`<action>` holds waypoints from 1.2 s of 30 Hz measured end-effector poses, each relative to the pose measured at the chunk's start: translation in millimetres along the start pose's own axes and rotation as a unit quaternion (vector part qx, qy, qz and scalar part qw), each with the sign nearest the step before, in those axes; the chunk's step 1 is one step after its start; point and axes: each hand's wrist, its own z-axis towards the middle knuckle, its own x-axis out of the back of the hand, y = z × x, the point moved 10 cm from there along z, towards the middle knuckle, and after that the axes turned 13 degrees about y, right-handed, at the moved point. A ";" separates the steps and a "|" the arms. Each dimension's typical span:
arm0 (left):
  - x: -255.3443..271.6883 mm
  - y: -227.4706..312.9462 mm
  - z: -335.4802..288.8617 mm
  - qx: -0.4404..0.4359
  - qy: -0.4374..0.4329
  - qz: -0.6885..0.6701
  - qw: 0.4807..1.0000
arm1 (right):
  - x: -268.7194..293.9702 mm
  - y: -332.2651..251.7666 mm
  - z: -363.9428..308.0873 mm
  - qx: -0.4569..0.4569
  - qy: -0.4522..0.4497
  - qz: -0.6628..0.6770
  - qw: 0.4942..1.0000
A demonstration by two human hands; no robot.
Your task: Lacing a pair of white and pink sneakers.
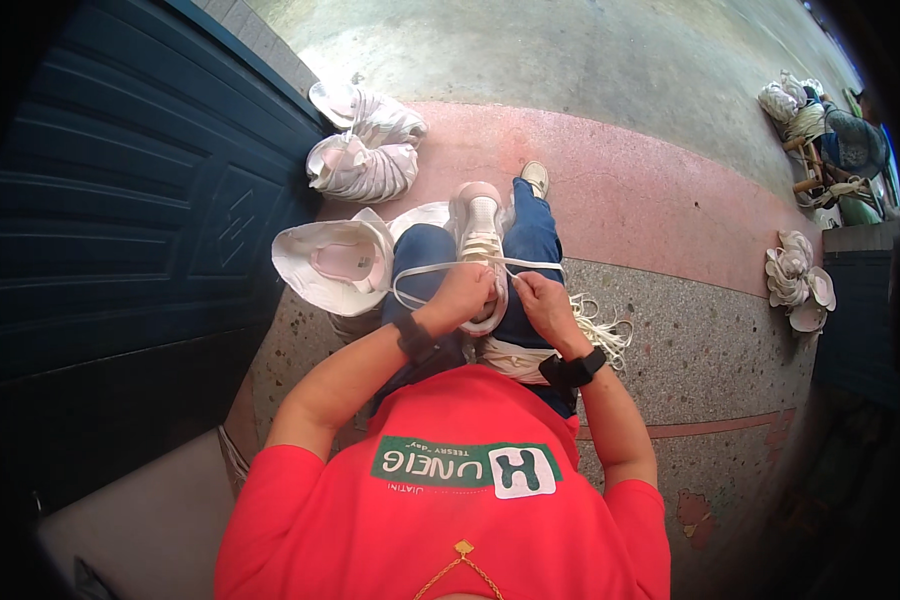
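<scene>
One shoe (482, 240) has two hands at it, a left hand (464, 292) and a right hand (547, 308). Two wristbands (414, 338) and one pendant (463, 547) sit bodyward of the shoe, two white stacks (370, 172) beyond it leftward, one bundle of laces (606, 332) to its right.

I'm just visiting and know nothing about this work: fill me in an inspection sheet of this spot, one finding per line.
Surface: blue trousers flank the work, above a speckled floor with a pink band.
Things in hand: pale shoe, toe pointing away from the person; white lace stretched out to both sides.
Clutter: loose laces near the right wrist; white piece with pink inside at left; stacked white pieces beyond.
Grips: left hand at the shoe, exact hold unclear; right hand appears to pinch the lace.
Cables: nothing seen.
Surroundings: dark blue panelled door at left; white bundles far right.
</scene>
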 end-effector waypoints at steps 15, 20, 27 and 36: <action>-2.1 17.1 -10.0 -0.069 0.086 0.064 0.992 | -8.5 -20.5 31.0 0.102 0.005 -0.189 0.977; -5.8 25.3 -15.9 -0.089 0.080 0.078 0.990 | -19.3 -41.0 35.6 0.193 -0.013 -0.219 0.956; 27.8 26.7 -57.2 0.052 -0.045 0.036 0.997 | 0.7 -61.8 29.5 0.244 0.099 -0.293 0.919; 100.1 80.0 -40.6 -0.351 0.073 0.280 0.891 | -6.9 -62.7 17.0 0.226 0.078 -0.298 0.924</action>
